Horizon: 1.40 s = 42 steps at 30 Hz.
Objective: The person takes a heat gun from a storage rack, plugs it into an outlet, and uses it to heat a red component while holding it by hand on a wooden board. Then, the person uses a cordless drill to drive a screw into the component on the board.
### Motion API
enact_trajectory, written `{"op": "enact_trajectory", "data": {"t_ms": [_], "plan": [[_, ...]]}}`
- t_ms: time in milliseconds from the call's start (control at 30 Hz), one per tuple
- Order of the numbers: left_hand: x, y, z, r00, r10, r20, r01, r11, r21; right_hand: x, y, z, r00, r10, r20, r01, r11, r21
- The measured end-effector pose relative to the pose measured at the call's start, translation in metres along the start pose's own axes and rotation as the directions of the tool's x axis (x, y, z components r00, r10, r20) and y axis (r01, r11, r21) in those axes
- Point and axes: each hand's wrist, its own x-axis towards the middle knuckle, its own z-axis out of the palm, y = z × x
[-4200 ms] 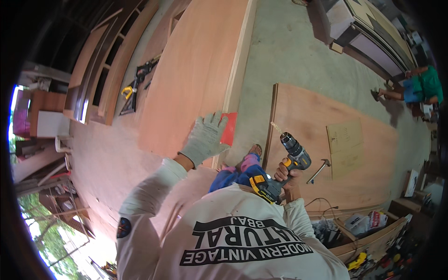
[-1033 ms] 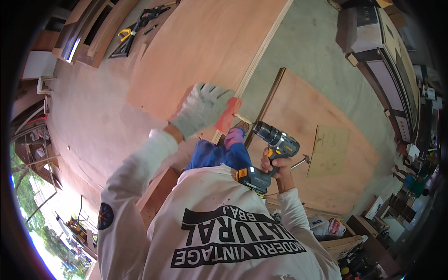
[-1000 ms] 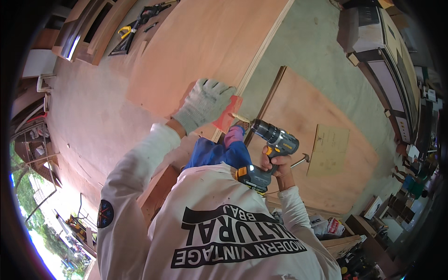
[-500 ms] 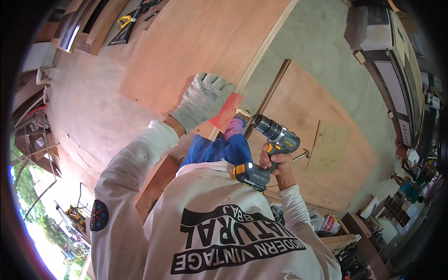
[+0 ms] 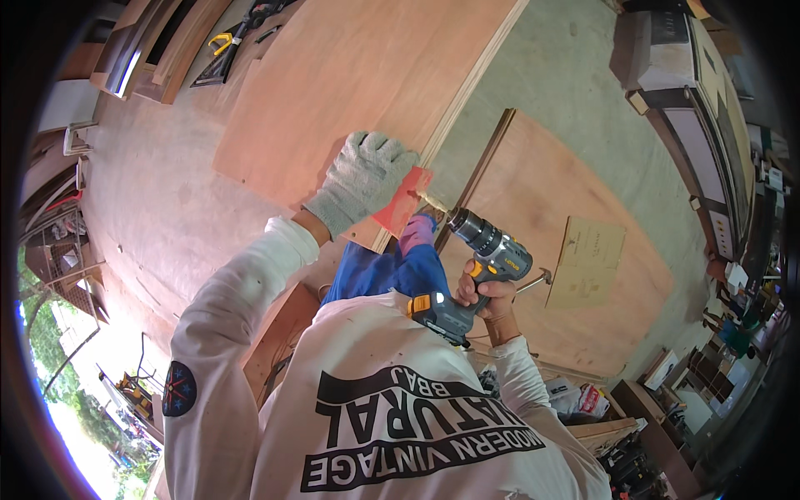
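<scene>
My left hand, in a grey knit glove, presses a flat red plate against the edge of a large reddish plywood panel. Its fingers bend over the plate and panel; the thumb is hidden. In my bare right hand is a grey and black cordless drill with yellow accents, my fingers wrapped round its grip. The pale drill bit points up and left, its tip at the plate's right side. Whether the tip has entered a hole cannot be made out.
To the right, another plywood sheet carries a piece of cardboard. A hammer shows beside my right hand. Tools with a yellow handle lie beyond the panel at upper left. A wooden cabinet stands at far right.
The drill has shifted slightly left, and its bit now reaches across the red plate's right edge. My left hand and the panel stay nearly where they were.
</scene>
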Motion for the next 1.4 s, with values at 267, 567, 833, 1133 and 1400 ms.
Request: {"op": "enact_trajectory", "data": {"t_ms": [267, 567, 833, 1133, 1400], "plan": [[-0.001, 0.002, -0.003, 0.999, -0.018, 0.050, 0.018, 1.000, 0.002, 0.020, -0.014, 0.005, 1.000, -0.006, -0.014, 0.006, 1.000, -0.006], [-0.002, 0.002, -0.002, 1.000, -0.011, -0.006, 0.010, 1.000, -0.019, 0.020, -0.013, 0.005, 0.999, 0.033, 0.024, -0.032, 0.998, -0.051], [0.000, 0.000, -0.003, 0.998, 0.000, 0.057, 0.002, 1.000, -0.030, 0.003, -0.013, 0.000, 0.993, 0.063, -0.098, -0.076, 0.987, -0.143], [0.001, 0.002, -0.004, 0.999, -0.013, 0.034, 0.014, 1.000, -0.017, 0.004, -0.017, 0.012, 1.000, 0.018, 0.015, -0.016, 0.993, -0.114], [-0.001, 0.001, -0.004, 0.997, -0.032, 0.072, 0.032, 0.999, -0.011, 0.015, -0.013, 0.013, 0.983, 0.178, 0.031, -0.172, 0.972, -0.158]]}}
